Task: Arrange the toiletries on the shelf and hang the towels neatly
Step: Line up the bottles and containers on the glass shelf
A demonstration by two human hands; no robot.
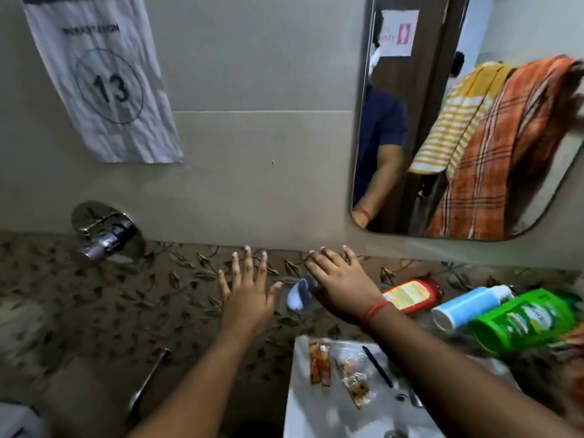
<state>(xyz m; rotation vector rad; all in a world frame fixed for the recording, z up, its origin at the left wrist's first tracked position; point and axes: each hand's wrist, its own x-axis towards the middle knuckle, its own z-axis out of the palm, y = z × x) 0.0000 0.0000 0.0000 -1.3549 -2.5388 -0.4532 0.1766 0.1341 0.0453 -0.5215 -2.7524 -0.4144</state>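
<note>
Hands (249, 295) (341, 282) spread, flat | leaf-patterned tile wall (94, 311) | mirror (474, 137) above white basin (303, 406)

Small white-and-grey item (299, 295) sitting between the hands, partly lying under the right hand (339, 284); what it is cannot be told. Green bottle (524, 320) blurring out, label unreadable, right end running off the frame edge. Red bottle (412, 294) label print too small to read. Sachets (319, 363) on the white basin rim (295, 403) smearing, no text legible. Orange checked towel (493, 159) in the mirror blurring at its right edge.
</note>
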